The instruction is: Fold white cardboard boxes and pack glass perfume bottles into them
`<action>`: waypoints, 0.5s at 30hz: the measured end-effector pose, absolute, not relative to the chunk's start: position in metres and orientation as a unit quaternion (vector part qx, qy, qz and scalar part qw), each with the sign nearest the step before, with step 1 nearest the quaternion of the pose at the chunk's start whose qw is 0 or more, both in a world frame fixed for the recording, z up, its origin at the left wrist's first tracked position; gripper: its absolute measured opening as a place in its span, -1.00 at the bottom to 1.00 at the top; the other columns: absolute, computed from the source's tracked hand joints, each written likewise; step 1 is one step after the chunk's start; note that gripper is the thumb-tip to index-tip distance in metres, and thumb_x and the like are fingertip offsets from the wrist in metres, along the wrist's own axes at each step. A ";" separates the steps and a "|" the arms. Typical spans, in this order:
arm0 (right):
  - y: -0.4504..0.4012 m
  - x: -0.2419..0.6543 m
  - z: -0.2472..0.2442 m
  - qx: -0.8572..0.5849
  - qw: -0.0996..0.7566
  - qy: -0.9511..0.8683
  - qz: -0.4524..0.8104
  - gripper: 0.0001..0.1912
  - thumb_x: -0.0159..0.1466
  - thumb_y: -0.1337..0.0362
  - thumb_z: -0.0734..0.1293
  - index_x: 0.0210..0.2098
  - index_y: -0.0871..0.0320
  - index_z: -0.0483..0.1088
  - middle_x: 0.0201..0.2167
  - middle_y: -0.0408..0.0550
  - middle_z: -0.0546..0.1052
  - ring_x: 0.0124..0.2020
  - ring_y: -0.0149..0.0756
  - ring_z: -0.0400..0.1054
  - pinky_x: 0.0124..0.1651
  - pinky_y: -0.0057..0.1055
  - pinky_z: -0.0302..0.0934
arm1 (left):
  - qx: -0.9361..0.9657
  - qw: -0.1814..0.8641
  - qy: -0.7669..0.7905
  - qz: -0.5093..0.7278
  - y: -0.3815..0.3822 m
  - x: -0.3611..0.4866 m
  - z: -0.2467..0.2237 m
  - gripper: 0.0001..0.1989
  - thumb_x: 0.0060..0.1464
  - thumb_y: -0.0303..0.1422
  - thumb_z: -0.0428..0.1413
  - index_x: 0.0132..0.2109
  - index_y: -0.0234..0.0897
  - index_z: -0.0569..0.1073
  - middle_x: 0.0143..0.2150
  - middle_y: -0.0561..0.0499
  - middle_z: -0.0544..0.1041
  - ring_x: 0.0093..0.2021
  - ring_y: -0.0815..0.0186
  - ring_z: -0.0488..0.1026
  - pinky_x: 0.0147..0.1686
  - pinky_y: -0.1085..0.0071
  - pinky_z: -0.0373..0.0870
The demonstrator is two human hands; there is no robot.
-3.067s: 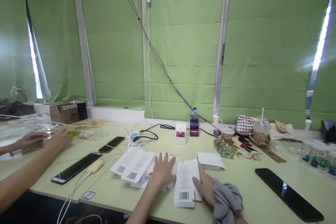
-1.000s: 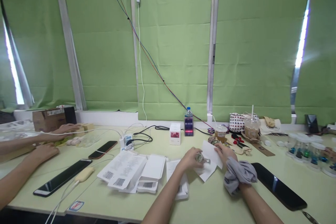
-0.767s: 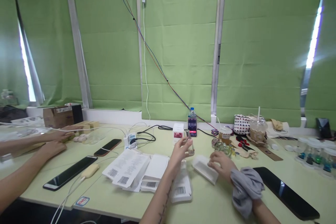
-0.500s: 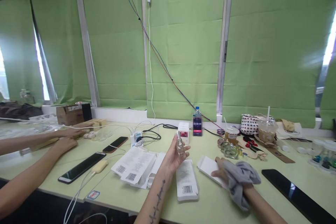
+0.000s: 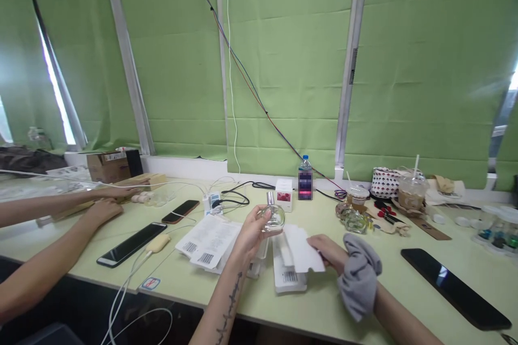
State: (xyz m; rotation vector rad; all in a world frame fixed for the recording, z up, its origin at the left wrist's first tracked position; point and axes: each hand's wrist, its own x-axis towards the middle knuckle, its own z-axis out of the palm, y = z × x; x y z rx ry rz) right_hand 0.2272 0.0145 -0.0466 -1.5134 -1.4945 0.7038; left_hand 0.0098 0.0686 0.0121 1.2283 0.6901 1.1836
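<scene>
My left hand (image 5: 251,230) is closed around a rounded clear glass perfume bottle (image 5: 275,218) with a silver cap, held upright above the table. To its right, my right hand (image 5: 329,252) grips the edge of a white carton (image 5: 303,250) with its flaps out. The carton overlaps a white barcoded packet (image 5: 290,279) lying underneath. A grey scrunchie (image 5: 359,277) is around my right wrist. More white barcoded packets (image 5: 210,242) lie left of my left hand, partly behind that forearm. A small white box with a red picture (image 5: 284,195) stands behind the bottle.
Another person's hands (image 5: 107,210) are at the left. Phones (image 5: 131,245), a yellow charger (image 5: 157,243) and white cables lie between us. At right are a round glass bottle (image 5: 355,222), drink cups (image 5: 411,197), lidded jars (image 5: 496,229) and a long black device (image 5: 453,287).
My left hand has turned the perfume bottle so its broad face shows. My right hand has lifted the white carton and brought it left, over the barcoded packet. The view has tilted down slightly.
</scene>
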 end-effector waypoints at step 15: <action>0.029 0.242 -0.029 -0.518 0.526 -0.590 0.326 -0.53 0.11 -0.20 0.25 -0.50 0.08 0.17 -0.76 -0.36 0.14 -0.71 -0.50 -0.02 -0.62 -0.51 -0.16 | 0.794 0.324 0.345 0.382 0.045 0.093 -0.008 -0.82 -0.08 -0.55 0.12 -0.33 -0.17 0.47 -0.28 -0.04 0.45 -0.12 0.05 0.43 0.02 0.20 0.21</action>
